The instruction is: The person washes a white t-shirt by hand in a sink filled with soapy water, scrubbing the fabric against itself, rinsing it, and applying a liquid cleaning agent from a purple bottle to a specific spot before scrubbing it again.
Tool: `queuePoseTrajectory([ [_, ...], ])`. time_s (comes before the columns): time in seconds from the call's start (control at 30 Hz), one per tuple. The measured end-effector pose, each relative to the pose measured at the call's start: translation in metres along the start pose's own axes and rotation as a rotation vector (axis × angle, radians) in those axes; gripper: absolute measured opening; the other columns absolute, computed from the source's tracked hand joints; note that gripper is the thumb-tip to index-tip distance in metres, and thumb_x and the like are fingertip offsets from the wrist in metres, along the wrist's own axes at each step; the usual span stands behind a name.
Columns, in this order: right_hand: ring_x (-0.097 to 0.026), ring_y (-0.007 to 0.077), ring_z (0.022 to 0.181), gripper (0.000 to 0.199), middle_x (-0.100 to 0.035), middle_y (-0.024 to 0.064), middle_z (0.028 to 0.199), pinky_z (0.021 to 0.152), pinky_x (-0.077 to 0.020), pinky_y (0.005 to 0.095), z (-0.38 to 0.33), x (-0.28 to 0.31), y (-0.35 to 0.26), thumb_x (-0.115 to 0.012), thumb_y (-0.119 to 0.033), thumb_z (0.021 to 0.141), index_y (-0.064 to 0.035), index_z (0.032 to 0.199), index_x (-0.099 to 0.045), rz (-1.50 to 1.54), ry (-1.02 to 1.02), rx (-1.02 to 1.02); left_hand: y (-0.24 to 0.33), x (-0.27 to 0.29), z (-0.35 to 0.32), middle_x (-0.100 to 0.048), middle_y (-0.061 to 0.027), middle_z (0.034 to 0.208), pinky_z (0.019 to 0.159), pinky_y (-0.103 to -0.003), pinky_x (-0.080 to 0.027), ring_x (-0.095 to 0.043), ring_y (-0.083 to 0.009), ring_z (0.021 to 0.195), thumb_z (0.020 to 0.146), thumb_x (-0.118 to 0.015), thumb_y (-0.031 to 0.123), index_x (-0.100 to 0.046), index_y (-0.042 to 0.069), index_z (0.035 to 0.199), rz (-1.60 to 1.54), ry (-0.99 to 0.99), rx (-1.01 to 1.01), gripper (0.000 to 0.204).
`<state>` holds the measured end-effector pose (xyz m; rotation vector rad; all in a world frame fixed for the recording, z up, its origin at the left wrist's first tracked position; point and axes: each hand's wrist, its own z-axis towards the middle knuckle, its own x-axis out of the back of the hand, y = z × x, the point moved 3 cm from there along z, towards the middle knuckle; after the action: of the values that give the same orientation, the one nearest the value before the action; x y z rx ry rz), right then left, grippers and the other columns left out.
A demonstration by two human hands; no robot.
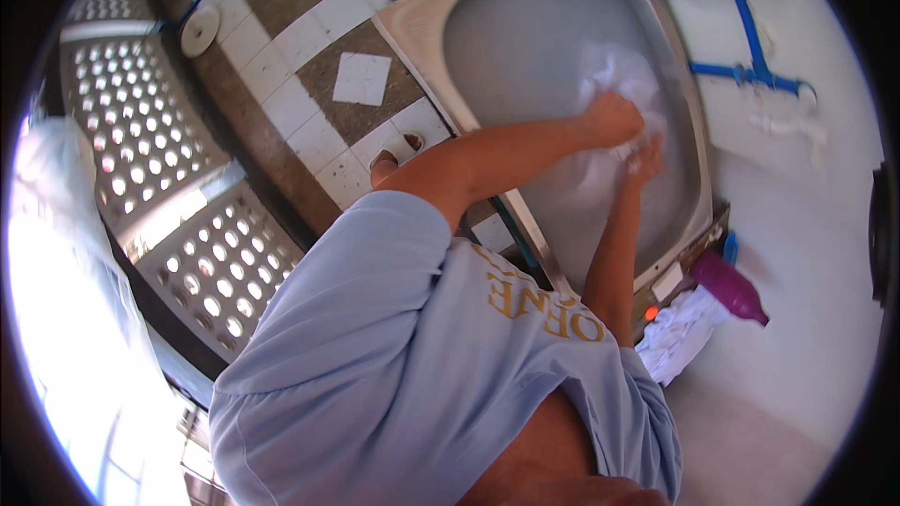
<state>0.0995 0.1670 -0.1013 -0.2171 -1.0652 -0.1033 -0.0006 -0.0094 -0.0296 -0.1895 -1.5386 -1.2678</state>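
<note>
A wide beige tub (pixel 698 164) holds cloudy greyish water, and a white cloth (pixel 619 75) lies partly under it. My left hand (pixel 614 120) is closed in a fist on the cloth, near the tub's right side. Close beside it, slightly nearer to me, my right hand (pixel 645 161) grips the same cloth with bent fingers. Part of the cloth sinks below the surface between and under my hands, so its full shape is hidden.
Right of the tub stand a purple bottle (pixel 729 289) and a crumpled white cloth (pixel 680 333), with a small orange object (pixel 651 314) beside them. Blue pipes (pixel 750 70) run along the white wall. Left are a tiled floor (pixel 295 98) and a perforated block wall (pixel 131 131).
</note>
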Motion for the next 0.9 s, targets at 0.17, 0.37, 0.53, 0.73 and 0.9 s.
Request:
queuePoseTrajectory([
  [0.17, -0.063, 0.0270, 0.075, 0.033, -0.065, 0.0203, 0.083, 0.068, -0.0488, 0.0339, 0.000, -0.003, -0.029, -0.050, -0.029, 0.093, -0.0035, 0.103, -0.066, 0.336, 0.127, -0.510, -0.016, -0.027, -0.002, -0.068, -0.0094, 0.082, 0.065, -0.040, -0.052, -0.066, -0.0271, 0.082, 0.075, -0.058, 0.015, -0.069, 0.012, 0.078, -0.144, 0.153, -0.066, 0.011],
  [0.37, -0.055, 0.0179, 0.069, 0.045, -0.061, 0.0134, 0.073, 0.066, -0.0455, 0.0347, 0.023, 0.031, -0.068, -0.051, -0.044, 0.091, -0.0019, 0.094, -0.067, 0.584, -0.003, -1.102, -0.042, -0.035, -0.001, -0.060, 0.0012, 0.068, 0.058, -0.032, -0.044, -0.055, -0.0108, 0.067, 0.081, -0.064, 0.015, -0.066, 0.009, 0.071, -1.034, 0.044, 0.394, 0.012],
  [0.53, -0.054, 0.0186, 0.080, 0.048, -0.060, 0.0039, 0.092, 0.071, -0.0456, 0.0329, 0.012, 0.040, -0.076, -0.048, -0.049, 0.092, -0.0047, 0.101, -0.062, 1.434, 0.359, -1.439, 0.025, 0.030, 0.017, -0.048, 0.0010, 0.056, 0.052, -0.029, -0.037, -0.043, -0.0111, 0.056, 0.080, -0.066, 0.016, -0.062, 0.008, 0.061, -1.184, 0.003, 0.196, 0.021],
  [0.73, -0.053, 0.0154, 0.093, 0.046, -0.055, 0.0040, 0.102, 0.077, -0.0464, 0.0314, 0.016, 0.055, -0.111, -0.046, -0.051, 0.093, -0.0089, 0.110, -0.051, 2.121, 0.641, -0.999, 0.119, 0.020, -0.021, -0.055, -0.0179, 0.071, 0.069, -0.045, -0.046, -0.058, -0.0347, 0.070, 0.073, -0.065, 0.020, -0.050, 0.008, 0.066, -0.291, 0.313, -0.520, 0.020],
  [0.9, -0.054, 0.0154, 0.094, 0.047, -0.055, 0.0044, 0.101, 0.077, -0.0465, 0.0316, 0.032, 0.065, -0.141, -0.045, -0.052, 0.093, -0.0085, 0.108, -0.052, 2.080, 0.559, -1.430, 0.040, 0.020, 0.050, -0.064, -0.0141, 0.067, 0.059, -0.034, -0.048, -0.063, -0.0238, 0.059, 0.077, -0.066, 0.009, -0.065, 0.002, 0.068, -0.229, 0.171, -0.376, 0.011],
])
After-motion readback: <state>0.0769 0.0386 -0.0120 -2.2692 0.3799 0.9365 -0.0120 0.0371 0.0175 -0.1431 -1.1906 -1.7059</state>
